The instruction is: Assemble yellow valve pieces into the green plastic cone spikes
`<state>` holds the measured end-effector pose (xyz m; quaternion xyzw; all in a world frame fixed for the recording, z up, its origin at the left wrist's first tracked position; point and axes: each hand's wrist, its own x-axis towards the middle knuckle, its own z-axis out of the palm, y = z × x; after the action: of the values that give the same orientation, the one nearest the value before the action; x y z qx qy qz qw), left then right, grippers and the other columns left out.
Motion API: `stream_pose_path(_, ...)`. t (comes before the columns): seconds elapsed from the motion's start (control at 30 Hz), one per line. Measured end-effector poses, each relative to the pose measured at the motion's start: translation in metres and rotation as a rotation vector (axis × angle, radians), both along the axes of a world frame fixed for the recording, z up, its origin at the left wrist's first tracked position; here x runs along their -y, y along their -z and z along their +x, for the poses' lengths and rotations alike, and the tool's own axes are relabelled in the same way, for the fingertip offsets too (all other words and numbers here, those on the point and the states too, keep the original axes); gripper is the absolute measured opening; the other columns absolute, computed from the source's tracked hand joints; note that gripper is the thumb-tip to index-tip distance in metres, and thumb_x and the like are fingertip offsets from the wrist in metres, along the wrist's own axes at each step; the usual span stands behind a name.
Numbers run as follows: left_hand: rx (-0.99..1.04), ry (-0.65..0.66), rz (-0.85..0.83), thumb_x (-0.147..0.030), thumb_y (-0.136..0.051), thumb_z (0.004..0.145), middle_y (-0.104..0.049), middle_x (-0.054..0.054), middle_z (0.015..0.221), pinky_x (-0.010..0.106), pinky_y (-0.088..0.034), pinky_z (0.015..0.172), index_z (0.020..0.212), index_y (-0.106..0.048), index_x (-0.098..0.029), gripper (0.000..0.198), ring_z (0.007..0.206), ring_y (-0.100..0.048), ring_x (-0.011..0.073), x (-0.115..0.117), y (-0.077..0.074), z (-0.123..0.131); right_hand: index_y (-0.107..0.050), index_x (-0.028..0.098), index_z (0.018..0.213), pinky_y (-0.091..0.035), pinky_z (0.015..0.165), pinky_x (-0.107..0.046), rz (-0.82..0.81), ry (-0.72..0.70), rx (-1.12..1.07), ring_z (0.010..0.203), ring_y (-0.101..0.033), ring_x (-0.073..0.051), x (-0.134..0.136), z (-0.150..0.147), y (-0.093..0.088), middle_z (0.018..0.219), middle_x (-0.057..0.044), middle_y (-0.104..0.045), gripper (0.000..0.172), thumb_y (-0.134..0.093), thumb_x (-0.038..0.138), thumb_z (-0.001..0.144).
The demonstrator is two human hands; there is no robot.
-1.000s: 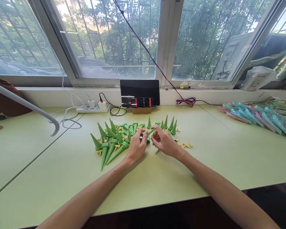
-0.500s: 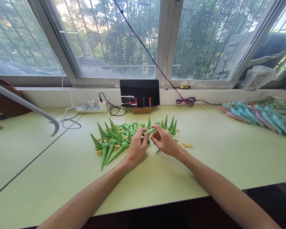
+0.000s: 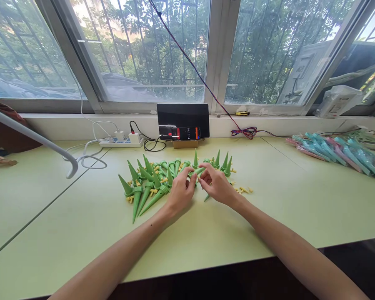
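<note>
Pale yellow-green spreads across the desk point(image 3: 287, 208), read as a dial centred on the handwork. Plastic-bagged packets point(image 3: 340, 152), blue and pink, overlap at two o'clock, probably set well apart to leave working room. At twelve o'clock a dark screen point(image 3: 184, 114) stands upright, with a phone point(image 3: 189, 133) before it, seemingly propped so its display faces the person. The left hand point(image 3: 181, 187) is closed on one green spike point(image 3: 198, 171), apparently steadying it at a slant above the desk. The right hand point(image 3: 217, 183) has its fingers curled at that spike's three o'clock end; I cannot tell whether they grip it or something tiny. Other spikes point(image 3: 138, 200) crowd from eight round to one o'clock, within easy reach; several stand points up on broad caps, which likely make a steady base, while others lie flat. Smallest, yellow pieces point(image 3: 243, 190) are scattered among them and loose at three o'clock.
</note>
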<state>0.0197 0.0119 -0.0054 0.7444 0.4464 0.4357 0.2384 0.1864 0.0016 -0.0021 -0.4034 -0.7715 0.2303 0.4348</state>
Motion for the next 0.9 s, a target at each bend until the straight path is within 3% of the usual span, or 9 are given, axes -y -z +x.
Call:
stream_pose_path(0.47, 0.007, 0.040, -0.047, -0.041, -0.045, 0.098, -0.046, -0.006, 0.060, 0.024, -0.027, 0.052, 0.103, -0.056, -0.021, 0.023, 0.047, -0.035, 0.0101, -0.0033, 0.0032, -0.0013, -0.046, 0.021, 0.124, -0.053, 0.066, -0.025, -0.003, 0.008, 0.013, 0.065, -0.062, -0.013, -0.0007, 0.0004, 0.0016, 0.078, 0.002, -0.062, 0.031, -0.051, 0.020, 0.094)
stream_pose_path(0.9, 0.037, 0.088, -0.074, -0.041, -0.045, 0.097, -0.048, -0.006, 0.061, 0.023, -0.033, 0.053, 0.103, -0.055, -0.022, 0.022, 0.048, -0.040, 0.0103, -0.0020, 0.0028, -0.0011, -0.046, 0.021, 0.124, -0.052, 0.067, -0.025, -0.003, 0.009, 0.032, 0.065, -0.062, -0.014, 0.0000, 0.0013, 0.0022, 0.079, 0.001, -0.063, 0.030, -0.050, 0.018, 0.094)
